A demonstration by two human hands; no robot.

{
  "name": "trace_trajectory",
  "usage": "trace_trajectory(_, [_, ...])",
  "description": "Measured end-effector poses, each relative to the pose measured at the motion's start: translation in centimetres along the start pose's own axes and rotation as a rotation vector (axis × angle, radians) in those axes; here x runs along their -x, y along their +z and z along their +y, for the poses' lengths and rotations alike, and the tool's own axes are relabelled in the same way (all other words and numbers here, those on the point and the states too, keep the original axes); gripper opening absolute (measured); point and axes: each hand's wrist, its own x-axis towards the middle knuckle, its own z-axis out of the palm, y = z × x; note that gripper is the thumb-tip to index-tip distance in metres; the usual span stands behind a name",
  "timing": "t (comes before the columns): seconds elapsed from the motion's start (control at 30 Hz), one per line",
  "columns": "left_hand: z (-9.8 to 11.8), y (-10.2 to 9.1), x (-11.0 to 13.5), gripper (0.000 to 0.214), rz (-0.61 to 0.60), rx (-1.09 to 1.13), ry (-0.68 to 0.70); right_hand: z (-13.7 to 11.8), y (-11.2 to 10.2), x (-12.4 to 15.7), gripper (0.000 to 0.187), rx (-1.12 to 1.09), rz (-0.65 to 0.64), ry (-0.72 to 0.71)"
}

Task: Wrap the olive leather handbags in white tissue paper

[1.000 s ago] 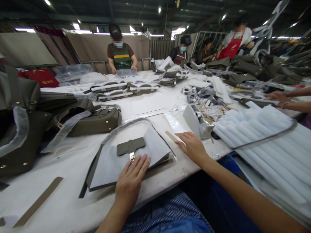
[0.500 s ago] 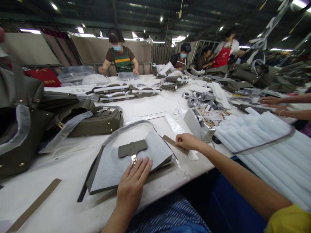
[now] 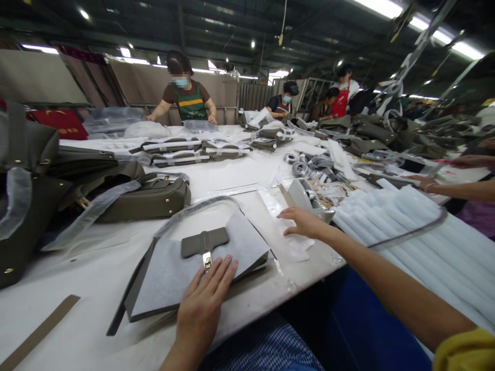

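A grey-green handbag point(image 3: 131, 293) lies on its back at the table's front edge, a white paper sheet point(image 3: 162, 278) over its front. On the sheet rests the bag's flap tab point(image 3: 204, 241) with a gold clasp point(image 3: 208, 261). My left hand point(image 3: 207, 296) lies flat on the sheet just below the clasp, fingers stretched out. To the right of the bag, my right hand point(image 3: 299, 222) is empty, its fingers apart over some thin white plastic film point(image 3: 297, 250). Beyond it, a brown strip point(image 3: 286, 196) leans by a grey tape dispenser point(image 3: 303, 195).
Finished-looking handbags point(image 3: 145, 198) crowd the left, near another brown strip point(image 3: 42, 330). White padding rolls point(image 3: 386, 216) fill the right side. Rolls of tape point(image 3: 301, 167) and wrapped bag parts point(image 3: 174, 149) lie farther back. Co-workers stand across the table; another person's arm point(image 3: 460, 189) reaches in at right.
My right hand has let go of the brown strip, which now sits farther away by the tape dispenser. My left hand stays on the bag. The view has shifted slightly.
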Motion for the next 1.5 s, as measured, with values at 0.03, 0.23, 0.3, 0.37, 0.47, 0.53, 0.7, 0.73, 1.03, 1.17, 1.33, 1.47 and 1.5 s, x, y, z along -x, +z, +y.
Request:
trace_trajectory(0.03, [0.0,0.0,0.0,0.056,0.004,0.002,-0.002,0.2,0.8,0.3,0.043,-0.011,0.000,-0.004])
trace_trajectory(0.23, [0.2,-0.2,-0.1,0.057,0.008,0.031,-0.025,0.9,2.7,0.0,0.015,-0.050,0.096,0.024])
trace_trajectory(0.3, [0.2,-0.3,-0.2,0.055,0.011,0.022,-0.014,0.6,2.3,0.0,0.019,-0.068,0.115,0.003])
trace_trajectory(0.37, [0.2,-0.4,-0.2,0.054,0.006,0.017,-0.011,0.2,1.9,0.4,0.022,-0.090,0.141,-0.002])
trace_trajectory(0.47, [0.2,-0.3,-0.2,0.054,-0.010,0.017,-0.022,-0.9,1.2,1.7,0.023,-0.121,0.190,0.018])
trace_trajectory(0.53, [0.2,-0.2,-0.1,0.054,-0.017,0.013,-0.023,-1.8,0.8,3.0,0.021,-0.170,0.224,0.024])
trace_trajectory(0.7, [0.1,-0.1,0.0,0.055,-0.042,0.016,-0.027,-4.5,-0.9,6.5,0.019,-0.373,0.188,0.012])
trace_trajectory(0.73, [0.1,-0.1,0.0,0.056,-0.041,0.020,-0.026,-4.9,-1.3,7.1,0.020,-0.412,0.145,0.008])
trace_trajectory(1.03, [0.4,-0.3,-0.2,0.055,-0.026,0.067,-0.061,-8.7,1.1,8.8,0.028,-0.442,0.089,0.025])
trace_trajectory(1.17, [0.3,-0.2,-0.1,0.053,-0.042,0.082,-0.059,-10.7,3.8,8.0,0.044,-0.686,0.013,0.277])
trace_trajectory(1.33, [0.3,-0.2,-0.1,0.051,-0.036,0.107,-0.070,-11.9,4.4,6.6,0.065,-1.134,-0.136,0.424])
trace_trajectory(1.47, [0.3,-0.1,0.0,0.052,-0.023,0.097,-0.074,-13.2,2.5,6.0,0.060,-1.321,-0.261,0.416])
trace_trajectory(1.5, [0.3,-0.1,0.0,0.053,-0.025,0.094,-0.072,-13.5,2.1,6.0,0.057,-1.364,-0.270,0.416])
